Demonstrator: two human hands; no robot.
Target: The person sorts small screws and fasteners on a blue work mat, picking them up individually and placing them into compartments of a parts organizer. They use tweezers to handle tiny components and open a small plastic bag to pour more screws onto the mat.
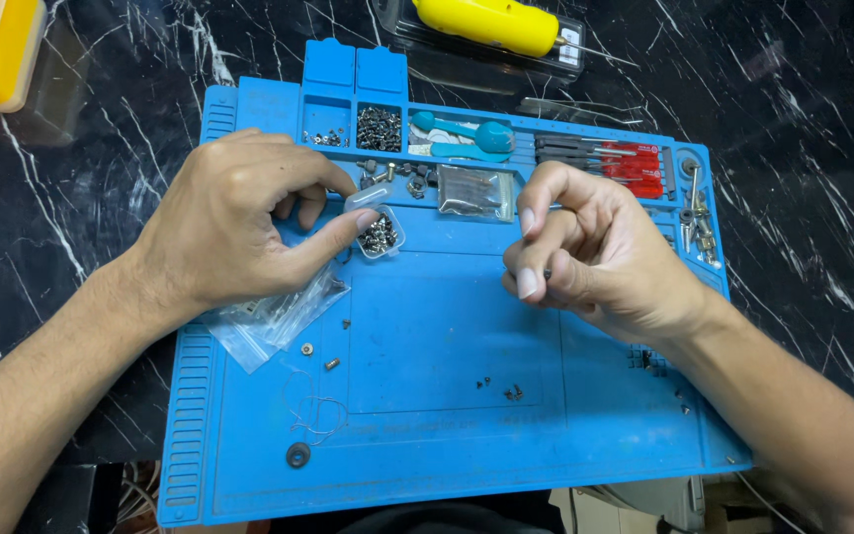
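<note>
Head view, left hand (234, 232) steadying open screw box (380, 235), upright

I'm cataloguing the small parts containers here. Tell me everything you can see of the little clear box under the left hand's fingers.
The small clear box looks like transparent plastic with rounded corners, and holds a heap of tiny silvery screws. Its clear lid is hinged open, tilted up on the far side. It sits on the blue work mat, just below the mat's row of tray compartments. The left hand holds it: the thumb presses its near-left edge and a fingertip rests on the lid. The right hand is apart from it.
</note>
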